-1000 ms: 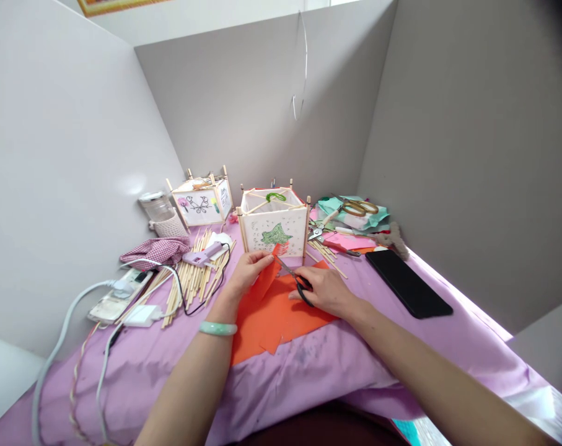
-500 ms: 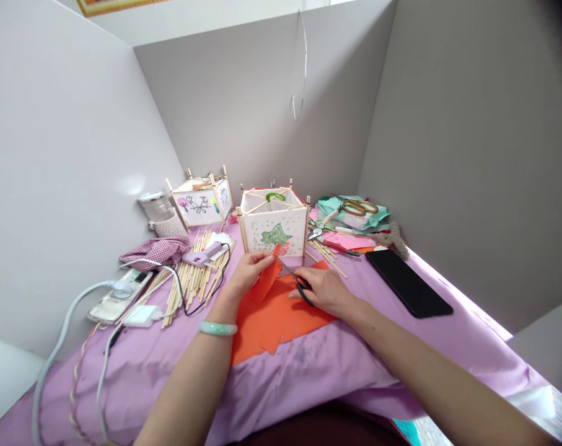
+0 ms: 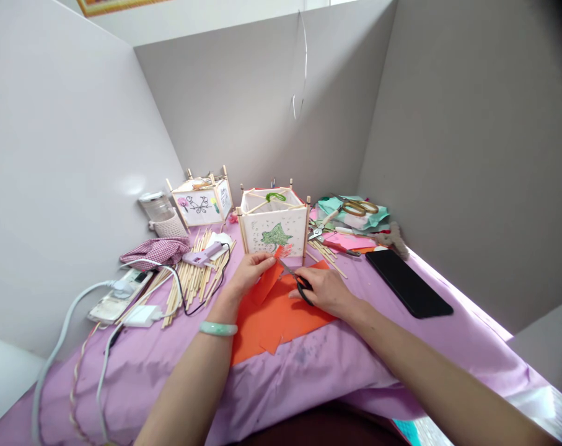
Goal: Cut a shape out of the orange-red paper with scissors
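My left hand (image 3: 251, 272) pinches a narrow strip of orange paper (image 3: 266, 285) near its top end. Dark-handled scissors (image 3: 303, 288) sit in my right hand (image 3: 329, 290), their blades pointing up and left at the strip's edge; the exact meeting of blade and paper is too small to tell. Beneath both hands a larger orange sheet (image 3: 281, 319) lies flat on the cloth, with a ragged cut along its near edge. Just behind my hands stands a lantern (image 3: 274, 232) of sticks and white panels, a green leaf drawn on its front and a green loop on top.
A second lantern (image 3: 201, 207) stands back left beside a jar (image 3: 155, 210). Wooden sticks (image 3: 194, 285), a lilac glue gun (image 3: 204, 254) and cables lie on the left. On the right are a black phone (image 3: 408, 283), pliers (image 3: 318, 232), gold-handled scissors (image 3: 359, 207) and coloured paper.
The strip's top end has shifted slightly right at my left fingertips, and small cuts show there. Both hands stay almost in place.
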